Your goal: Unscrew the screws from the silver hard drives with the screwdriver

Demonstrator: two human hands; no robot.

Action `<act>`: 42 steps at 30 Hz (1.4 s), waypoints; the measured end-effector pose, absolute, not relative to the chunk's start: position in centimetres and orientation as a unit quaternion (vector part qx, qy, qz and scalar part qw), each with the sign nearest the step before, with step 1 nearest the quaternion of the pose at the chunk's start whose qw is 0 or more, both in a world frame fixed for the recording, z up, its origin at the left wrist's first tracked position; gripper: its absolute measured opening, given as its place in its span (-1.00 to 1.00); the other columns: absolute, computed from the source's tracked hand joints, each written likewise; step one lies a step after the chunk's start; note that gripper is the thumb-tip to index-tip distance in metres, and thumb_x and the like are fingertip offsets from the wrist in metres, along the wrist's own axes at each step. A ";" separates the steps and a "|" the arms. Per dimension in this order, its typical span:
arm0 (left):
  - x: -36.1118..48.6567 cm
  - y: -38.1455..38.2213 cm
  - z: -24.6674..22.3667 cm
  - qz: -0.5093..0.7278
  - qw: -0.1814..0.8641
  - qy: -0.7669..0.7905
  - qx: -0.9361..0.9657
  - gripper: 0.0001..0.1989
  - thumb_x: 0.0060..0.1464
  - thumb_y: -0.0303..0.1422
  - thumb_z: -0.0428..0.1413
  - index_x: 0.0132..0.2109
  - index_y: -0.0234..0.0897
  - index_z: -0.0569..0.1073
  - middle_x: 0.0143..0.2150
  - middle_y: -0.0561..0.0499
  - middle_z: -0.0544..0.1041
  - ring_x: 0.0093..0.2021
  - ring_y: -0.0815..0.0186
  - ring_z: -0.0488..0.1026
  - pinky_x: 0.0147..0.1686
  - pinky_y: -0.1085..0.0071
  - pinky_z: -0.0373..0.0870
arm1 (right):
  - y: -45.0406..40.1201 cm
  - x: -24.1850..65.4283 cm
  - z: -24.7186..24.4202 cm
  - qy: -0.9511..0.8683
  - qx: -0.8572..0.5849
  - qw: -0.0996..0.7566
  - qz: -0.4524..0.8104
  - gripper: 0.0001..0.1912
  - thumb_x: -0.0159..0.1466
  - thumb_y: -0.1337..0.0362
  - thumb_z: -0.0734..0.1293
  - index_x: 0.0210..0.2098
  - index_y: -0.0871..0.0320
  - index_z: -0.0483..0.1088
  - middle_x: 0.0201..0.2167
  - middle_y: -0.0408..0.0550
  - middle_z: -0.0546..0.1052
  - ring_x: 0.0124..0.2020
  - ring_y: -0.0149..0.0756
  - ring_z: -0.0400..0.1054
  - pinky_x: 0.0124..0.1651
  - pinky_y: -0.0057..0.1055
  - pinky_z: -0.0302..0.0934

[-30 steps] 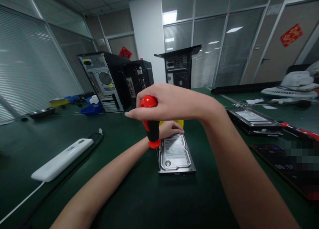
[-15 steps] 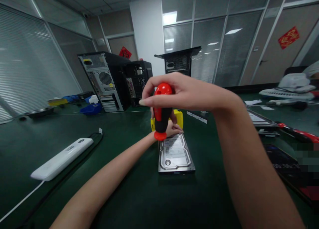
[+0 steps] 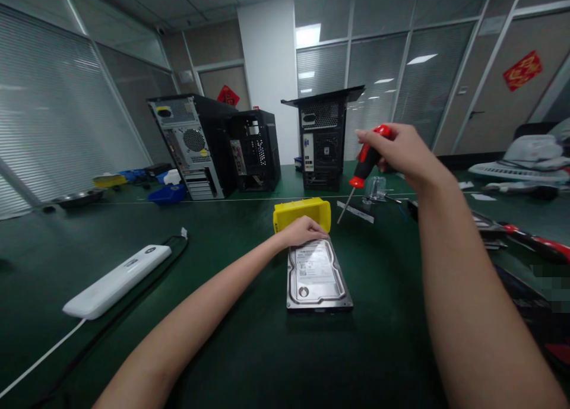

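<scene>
A silver hard drive (image 3: 317,272) lies flat on the dark green table, its label facing up. My left hand (image 3: 303,231) is closed over the drive's far end, the fingertips partly hidden. Just behind that hand, a yellow plastic bin (image 3: 303,208) lies with its opening turned to the right. Up to the right, my right hand (image 3: 398,151) grips a red and black screwdriver (image 3: 366,162) by its handle. The screwdriver slants, its bare shaft pointing down and left, clear of the drive.
Computer cases stand at the back, one (image 3: 196,148) left and another (image 3: 324,139) near the middle. A white power strip (image 3: 118,281) with cables lies at left. Blue trays (image 3: 167,194) sit beyond it. Red-and-black handled pliers (image 3: 537,241) and other parts lie at right.
My right hand has carried the screwdriver from above the drive's far end away to the right, tilting it. My left hand stays at the drive.
</scene>
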State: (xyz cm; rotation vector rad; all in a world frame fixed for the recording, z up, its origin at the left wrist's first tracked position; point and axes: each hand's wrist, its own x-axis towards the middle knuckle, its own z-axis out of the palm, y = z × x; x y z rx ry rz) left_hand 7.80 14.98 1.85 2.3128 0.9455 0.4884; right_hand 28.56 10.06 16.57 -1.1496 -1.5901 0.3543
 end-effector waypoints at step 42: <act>8.1 15.1 1.5 0.195 0.331 0.360 0.850 -0.77 0.07 -0.39 0.11 -0.18 -0.42 0.58 -0.23 -0.08 0.60 -0.25 0.27 0.49 -0.21 0.44 0.35 | 11.3 25.3 15.4 -0.769 -0.506 0.382 0.077 -0.60 0.14 -0.08 0.28 -0.37 0.18 0.33 -0.47 0.01 0.53 -0.67 -0.41 0.28 -0.56 -0.42 0.18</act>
